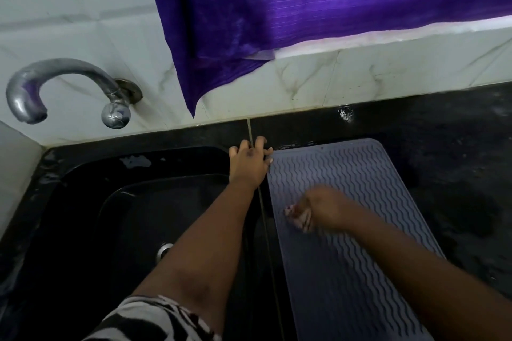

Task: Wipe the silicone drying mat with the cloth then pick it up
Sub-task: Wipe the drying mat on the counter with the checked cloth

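A grey silicone drying mat [360, 180] with wavy ridges lies flat on the black counter, right of the sink. My right hand [324, 207] is blurred over the mat's middle, closed on a small pinkish cloth [299, 219] that is pressed against the mat. My left hand [249, 163] rests with fingers spread at the mat's far left corner, on the strip between sink and mat. Its fingertips touch the corner's edge.
A black sink [110, 202] with a drain [164, 250] lies to the left. A curved metal tap [55, 86] juts from the tiled wall above it. A purple curtain [304, 8] hangs behind. Dark wet counter [457, 160] extends right of the mat.
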`<control>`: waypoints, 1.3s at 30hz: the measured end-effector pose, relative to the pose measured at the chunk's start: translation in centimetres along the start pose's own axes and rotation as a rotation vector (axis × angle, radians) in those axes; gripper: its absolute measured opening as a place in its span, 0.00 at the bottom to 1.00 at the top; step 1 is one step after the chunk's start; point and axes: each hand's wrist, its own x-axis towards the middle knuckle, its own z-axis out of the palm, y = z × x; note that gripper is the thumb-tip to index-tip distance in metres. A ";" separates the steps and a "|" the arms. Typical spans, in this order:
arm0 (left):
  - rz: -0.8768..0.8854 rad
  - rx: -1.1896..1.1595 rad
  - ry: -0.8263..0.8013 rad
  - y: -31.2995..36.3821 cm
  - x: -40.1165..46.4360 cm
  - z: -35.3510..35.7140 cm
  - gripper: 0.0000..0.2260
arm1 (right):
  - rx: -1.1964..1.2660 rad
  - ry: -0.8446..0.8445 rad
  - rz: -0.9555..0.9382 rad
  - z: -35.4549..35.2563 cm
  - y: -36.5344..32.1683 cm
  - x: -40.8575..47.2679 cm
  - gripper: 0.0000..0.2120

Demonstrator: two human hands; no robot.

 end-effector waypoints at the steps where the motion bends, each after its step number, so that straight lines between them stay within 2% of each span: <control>1: -0.001 -0.010 -0.006 0.1 0.0 -0.2 0.18 | 0.089 0.061 -0.022 -1.6 0.0 0.6 0.10; 4: -0.031 -0.043 -0.040 0.1 0.1 -0.9 0.16 | 0.109 0.307 -0.065 -4.9 -0.9 5.3 0.15; 5: -0.032 -0.034 -0.054 0.0 0.1 -1.0 0.16 | 0.044 0.319 -0.046 -4.9 -1.6 7.0 0.18; 7: -0.017 -0.005 -0.067 -0.2 0.1 -0.8 0.16 | -0.169 0.193 0.090 -2.3 -2.7 9.5 0.26; 9: -0.014 0.008 -0.075 -0.1 0.3 -0.8 0.15 | -0.376 0.151 0.116 1.1 -2.8 8.8 0.32; 13: 0.016 0.051 -0.077 0.4 0.7 -1.3 0.13 | -0.416 0.030 0.140 6.0 -2.7 2.0 0.34; 14: 0.027 0.062 -0.084 0.5 0.8 -1.5 0.13 | -0.479 -0.029 0.112 6.8 -2.6 -0.2 0.33; 16: 0.045 0.102 -0.086 0.9 0.6 -2.0 0.11 | -0.358 -0.137 0.069 6.3 -2.8 -3.4 0.22; 18: 0.051 0.115 -0.123 1.4 0.3 -2.6 0.11 | -0.194 -0.071 0.004 3.6 -2.8 -4.6 0.14; 20: 0.047 0.054 -0.168 1.6 0.2 -2.8 0.14 | -0.124 0.066 -0.036 -0.1 -3.0 -3.4 0.16; 23: -0.027 -0.138 -0.118 1.8 -0.9 -3.0 0.16 | -0.043 0.264 -0.020 -1.5 -3.0 1.4 0.18; 25: -0.021 -0.116 -0.182 2.1 -2.2 -1.6 0.16 | -0.220 0.209 0.041 0.7 -3.0 3.6 0.22; 27: -0.015 -0.043 -0.273 2.0 -3.2 -0.5 0.19 | -0.355 0.049 0.147 3.7 -2.9 3.9 0.35; 28: -0.042 -0.064 -0.270 1.9 -3.3 -0.4 0.19 | -0.368 0.017 0.176 4.9 -2.6 3.5 0.38; 31: -0.088 -0.152 -0.219 2.0 -3.3 -0.7 0.19 | -0.393 0.058 0.152 9.1 -1.4 -1.5 0.33; 34: -0.057 -0.105 -0.231 2.7 -3.7 -1.5 0.21 | -0.450 -0.139 0.135 12.1 -1.6 -8.4 0.28; 37: 0.011 -0.001 -0.355 3.5 -3.9 -3.0 0.22 | -0.165 -0.169 0.092 7.9 -2.9 -11.9 0.15; 39: 0.078 -0.056 -0.329 3.9 -4.5 -4.1 0.23 | -0.096 -0.037 0.063 4.1 -3.4 -11.1 0.15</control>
